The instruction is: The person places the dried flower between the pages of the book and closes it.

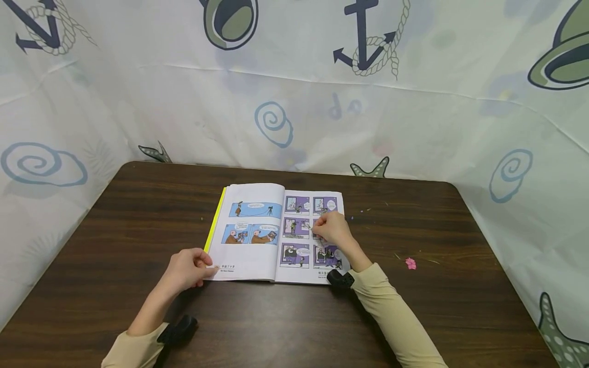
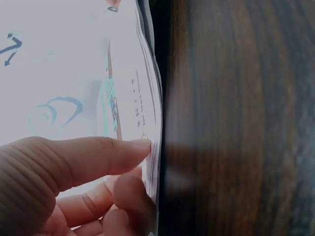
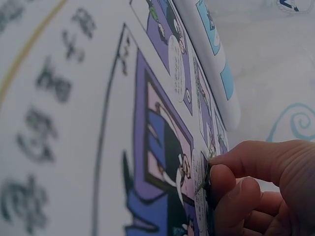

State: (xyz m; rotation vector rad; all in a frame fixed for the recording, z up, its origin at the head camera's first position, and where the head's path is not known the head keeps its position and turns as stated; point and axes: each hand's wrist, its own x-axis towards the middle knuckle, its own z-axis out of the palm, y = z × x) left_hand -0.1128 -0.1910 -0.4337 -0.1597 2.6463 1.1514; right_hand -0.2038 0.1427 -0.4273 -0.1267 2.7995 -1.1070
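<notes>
Head view: from where I stand, one open book (image 1: 253, 259) lies on one table (image 1: 257, 327), one pink flower (image 1: 411, 263) off rightward. Left wrist: the left hand (image 2: 66, 166) pinches a near corner, a sensible hold; pages look limp, creasable. Right wrist: the right hand (image 3: 293, 179) pinches one thin sprig (image 3: 207, 178), probably brittle, featherlight.

This is a screened-off table space, whether in a home or a studio I cannot tell: a brown wood-grain table (image 1: 257, 324) fills the lower frame, and a creased white sheet (image 1: 317, 130) surrounds it above and at both sides, printed with anchors (image 1: 362, 38), blue swirls (image 1: 274, 124) and starfish (image 1: 371, 169).
</notes>
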